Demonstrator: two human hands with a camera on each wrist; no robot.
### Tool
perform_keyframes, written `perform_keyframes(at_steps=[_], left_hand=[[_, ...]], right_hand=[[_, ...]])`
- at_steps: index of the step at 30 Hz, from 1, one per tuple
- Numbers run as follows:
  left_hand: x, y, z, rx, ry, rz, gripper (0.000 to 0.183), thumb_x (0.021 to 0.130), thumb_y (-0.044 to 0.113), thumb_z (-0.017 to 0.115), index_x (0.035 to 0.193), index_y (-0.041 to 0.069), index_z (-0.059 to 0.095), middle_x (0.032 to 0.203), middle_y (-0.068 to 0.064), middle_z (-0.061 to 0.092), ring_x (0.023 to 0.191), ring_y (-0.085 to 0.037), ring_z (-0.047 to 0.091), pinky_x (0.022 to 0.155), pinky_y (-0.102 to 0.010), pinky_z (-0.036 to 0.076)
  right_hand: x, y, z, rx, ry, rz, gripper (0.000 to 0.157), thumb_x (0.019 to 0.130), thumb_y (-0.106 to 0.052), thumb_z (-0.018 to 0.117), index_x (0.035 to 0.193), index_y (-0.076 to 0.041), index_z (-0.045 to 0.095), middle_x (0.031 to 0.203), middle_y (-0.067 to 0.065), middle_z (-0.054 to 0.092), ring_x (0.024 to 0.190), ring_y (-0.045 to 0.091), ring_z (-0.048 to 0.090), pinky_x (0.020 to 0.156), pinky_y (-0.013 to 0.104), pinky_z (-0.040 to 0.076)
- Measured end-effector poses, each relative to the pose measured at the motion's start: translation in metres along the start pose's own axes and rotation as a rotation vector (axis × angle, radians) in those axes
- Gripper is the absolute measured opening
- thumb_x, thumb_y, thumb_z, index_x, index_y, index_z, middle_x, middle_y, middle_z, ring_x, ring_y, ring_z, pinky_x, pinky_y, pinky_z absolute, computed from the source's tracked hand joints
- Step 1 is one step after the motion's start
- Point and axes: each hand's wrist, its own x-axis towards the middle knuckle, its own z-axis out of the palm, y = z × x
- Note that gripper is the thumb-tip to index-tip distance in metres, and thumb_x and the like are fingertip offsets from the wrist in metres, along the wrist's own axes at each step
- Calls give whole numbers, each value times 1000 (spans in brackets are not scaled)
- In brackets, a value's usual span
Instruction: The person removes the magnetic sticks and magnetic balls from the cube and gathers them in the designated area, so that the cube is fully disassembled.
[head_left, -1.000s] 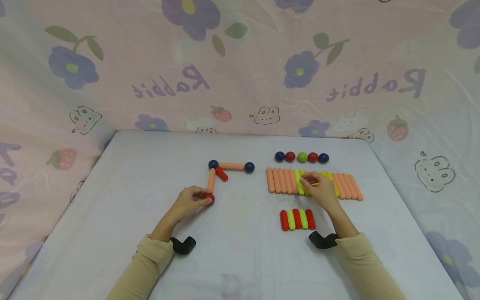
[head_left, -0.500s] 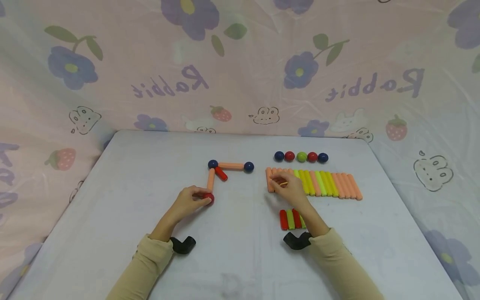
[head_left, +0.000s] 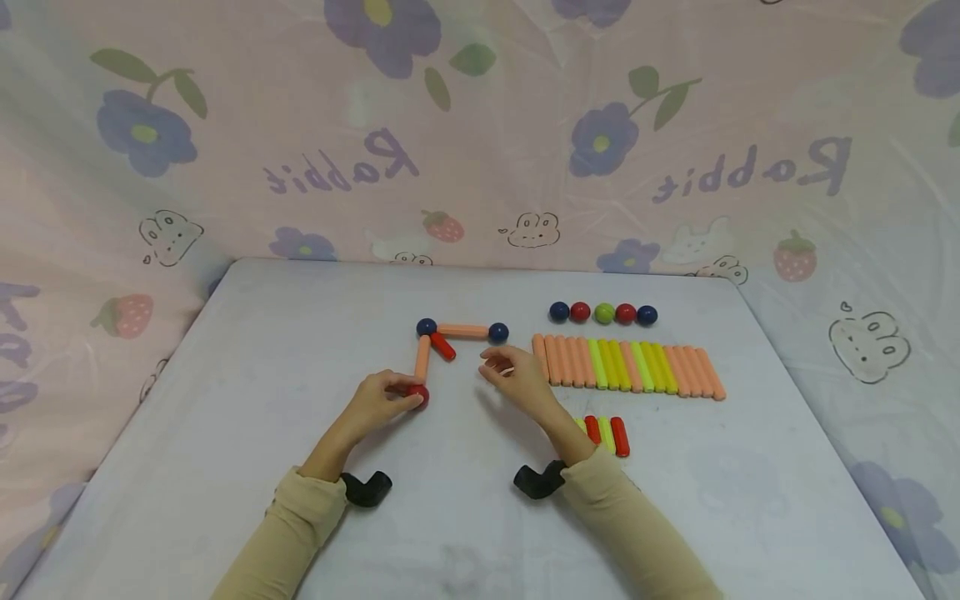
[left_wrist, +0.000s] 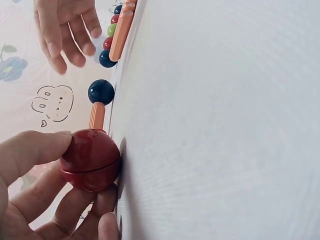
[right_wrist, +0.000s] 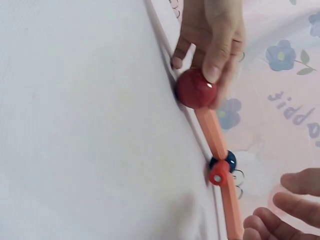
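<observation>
My left hand (head_left: 381, 406) grips a red ball (head_left: 420, 397) between thumb and fingers, low on the white table. An orange rod (head_left: 422, 360) runs from that ball to a dark blue ball (head_left: 426, 327). From this corner a second orange rod (head_left: 462, 332) leads right to another dark blue ball (head_left: 498, 333), and a short red rod (head_left: 444, 347) slants out between the two. Just below the right-hand blue ball hovers my right hand (head_left: 521, 383), fingers loosely bent, nothing between them. The left wrist view shows the red ball (left_wrist: 91, 160) close up against the fingers.
Several balls (head_left: 604, 313) line up at the back right. In front of them lies a row of orange, yellow and green rods (head_left: 626, 367). Short red and green rods (head_left: 619, 437) are partly hidden by the right forearm. A printed curtain (head_left: 480, 150) borders the table.
My right hand has moved left, away from over the long rods, to beside the joined pieces. The left hand keeps its hold on the red ball.
</observation>
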Motion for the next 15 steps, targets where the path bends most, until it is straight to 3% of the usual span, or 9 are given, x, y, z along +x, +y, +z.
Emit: perform_keyframes(at_steps=[9, 15], left_hand=[[1, -1, 1, 5, 0, 14, 31, 87, 11, 69, 116, -1, 68, 106, -19, 68, 101, -28, 62, 94, -44, 52], [1, -1, 1, -1, 2, 29, 31, 87, 10, 69, 115, -2, 68, 106, -20, 68, 102, -30, 63, 94, -45, 52]], right_hand=[[19, -4, 30, 64, -6, 72, 29, 89, -10, 66, 116, 1, 64, 108, 21, 69, 97, 32, 67, 85, 41, 57], [34, -6, 49, 33, -18, 108, 34, 89, -12, 67, 121, -2, 63, 117, 22, 67, 105, 33, 66, 84, 40, 58]])
